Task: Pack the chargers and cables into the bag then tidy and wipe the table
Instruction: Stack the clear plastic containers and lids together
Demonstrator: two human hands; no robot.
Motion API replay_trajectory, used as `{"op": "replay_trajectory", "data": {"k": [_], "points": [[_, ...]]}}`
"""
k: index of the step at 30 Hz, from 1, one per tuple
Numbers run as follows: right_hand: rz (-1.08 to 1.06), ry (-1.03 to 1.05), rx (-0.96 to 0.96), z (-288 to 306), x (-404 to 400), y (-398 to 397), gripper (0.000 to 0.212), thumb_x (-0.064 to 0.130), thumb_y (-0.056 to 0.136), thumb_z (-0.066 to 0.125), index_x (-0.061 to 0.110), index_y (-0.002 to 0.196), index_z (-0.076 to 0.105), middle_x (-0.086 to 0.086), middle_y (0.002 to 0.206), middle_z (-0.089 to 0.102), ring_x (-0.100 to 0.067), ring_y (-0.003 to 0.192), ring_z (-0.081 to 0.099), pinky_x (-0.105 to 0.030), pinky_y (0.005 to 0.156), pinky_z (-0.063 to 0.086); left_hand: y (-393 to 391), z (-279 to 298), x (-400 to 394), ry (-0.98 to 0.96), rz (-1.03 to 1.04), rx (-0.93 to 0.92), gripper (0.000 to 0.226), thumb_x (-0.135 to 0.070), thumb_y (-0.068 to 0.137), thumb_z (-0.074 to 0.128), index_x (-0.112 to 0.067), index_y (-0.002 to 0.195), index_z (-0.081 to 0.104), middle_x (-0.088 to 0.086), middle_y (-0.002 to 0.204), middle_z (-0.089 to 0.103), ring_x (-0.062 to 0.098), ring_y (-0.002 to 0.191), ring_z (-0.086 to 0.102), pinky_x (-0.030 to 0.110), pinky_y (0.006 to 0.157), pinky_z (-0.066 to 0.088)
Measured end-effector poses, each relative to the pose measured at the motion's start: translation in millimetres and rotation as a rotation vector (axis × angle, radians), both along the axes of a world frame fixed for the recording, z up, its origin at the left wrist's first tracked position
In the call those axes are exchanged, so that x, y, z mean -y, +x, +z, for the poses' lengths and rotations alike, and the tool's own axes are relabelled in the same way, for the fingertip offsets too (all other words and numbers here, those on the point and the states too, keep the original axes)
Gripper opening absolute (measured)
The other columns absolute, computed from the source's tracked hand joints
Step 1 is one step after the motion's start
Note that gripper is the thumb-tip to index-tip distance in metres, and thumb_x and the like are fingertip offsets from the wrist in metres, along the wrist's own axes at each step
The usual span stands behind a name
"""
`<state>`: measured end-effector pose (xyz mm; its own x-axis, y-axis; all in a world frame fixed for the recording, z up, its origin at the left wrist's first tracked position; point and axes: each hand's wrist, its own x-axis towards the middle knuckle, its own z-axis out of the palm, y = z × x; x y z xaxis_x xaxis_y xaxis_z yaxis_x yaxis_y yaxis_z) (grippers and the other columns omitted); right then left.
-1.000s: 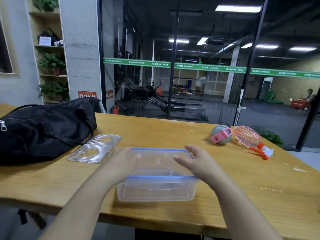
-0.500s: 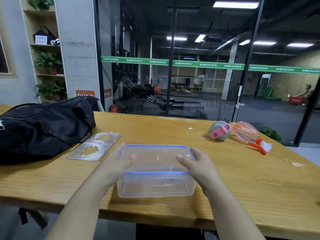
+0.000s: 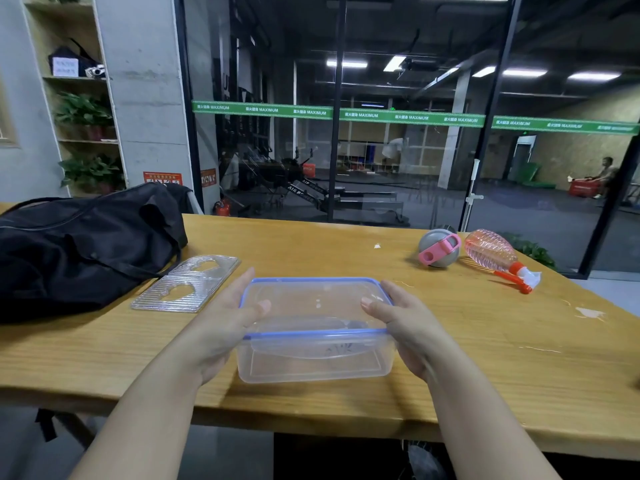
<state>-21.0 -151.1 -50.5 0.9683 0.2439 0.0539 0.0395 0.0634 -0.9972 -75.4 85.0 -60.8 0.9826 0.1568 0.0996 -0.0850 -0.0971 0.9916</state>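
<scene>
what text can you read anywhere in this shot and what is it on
"MAXIMUM", repeated after Chinese characters too small to read: green strip across the glass wall.
"AIR RO…", partly legible: black rowing machine behind the glass.
Orange wall signs: too blurred to read.
White card on the shelf: too blurred to read.
Embossed mark on the clear box: not legible.

On my feed a clear ribbed plastic panel with 2 cut-outs lies flat. Far right I see a grey ball-shaped bottle with a pink strap, and just beside it a pink ribbed spray bottle lies on its side, its red trigger pointing towards the right. Behind stands a glass wall with a green banner. At left, a shelf unit carries potted plants.
</scene>
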Motion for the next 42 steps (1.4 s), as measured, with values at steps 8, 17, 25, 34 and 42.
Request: {"op": "replay_trajectory", "data": {"k": [8, 17, 25, 34, 42], "points": [[0.018, 0.022, -0.019, -3, 0, 2, 0.061, 0.013, 0.092, 0.059, 0.013, 0.145, 0.031, 0.002, 0.123, 0.056, -0.015, 0.102, 0.057, -0.028, 0.079, 0.049, -5, 2, 1, -0.14, -0.044, 0.007, 0.059, -0.008, 0.095, 0.048, -0.039, 0.142, 0.029, -0.018, 0.133, 0.036, 0.003, 0.109, 0.05, 0.022, 0.078, 0.043], [-0.063, -0.066, -0.013, -2, -2, -4, 0.028, 0.017, 0.091, 0.06, 0.012, 0.118, 0.058, -0.005, 0.109, 0.069, -0.025, 0.097, 0.067, -0.047, 0.089, 0.053, -9, -8, 13, 0.037, 0.258, -0.034, 0.025, -0.03, 0.093, 0.047, -0.027, 0.114, 0.061, -0.002, 0.107, 0.068, 0.02, 0.1, 0.062, 0.044, 0.09, 0.049], [-0.03, -0.075, -0.047, -1, 1, -5, 0.017, 0.018, 0.093, 0.056, 0.014, 0.108, 0.064, -0.009, 0.102, 0.071, -0.027, 0.093, 0.067, -0.041, 0.081, 0.054, -17, -6, 13, -0.137, 0.171, -0.035, 0.066, -0.046, 0.076, 0.057, -0.024, 0.137, 0.042, 0.003, 0.132, 0.054, 0.025, 0.119, 0.052, 0.047, 0.101, 0.04], [-0.192, -0.007, -0.011, -9, -6, -14, 0.029, 0.024, 0.086, 0.065, 0.012, 0.112, 0.059, -0.006, 0.102, 0.069, -0.02, 0.087, 0.067, -0.03, 0.065, 0.052, -26, -21, 25, -0.323, 0.142, 0.155, 0.053, -0.039, 0.08, 0.057, -0.043, 0.131, 0.044, -0.008, 0.121, 0.061, 0.018, 0.111, 0.057, 0.045, 0.095, 0.045], [-0.092, 0.145, 0.052, -15, -9, -16, 0.023, 0.013, 0.09, 0.052, 0.02, 0.106, 0.067, -0.003, 0.104, 0.071, -0.02, 0.096, 0.066, -0.031, 0.07, 0.049, -29, -25, 22, -0.402, 0.062, 0.231, 0.027, -0.022, 0.092, 0.047, -0.024, 0.116, 0.059, 0.001, 0.107, 0.07, 0.014, 0.096, 0.067, 0.031, 0.069, 0.053]]}}
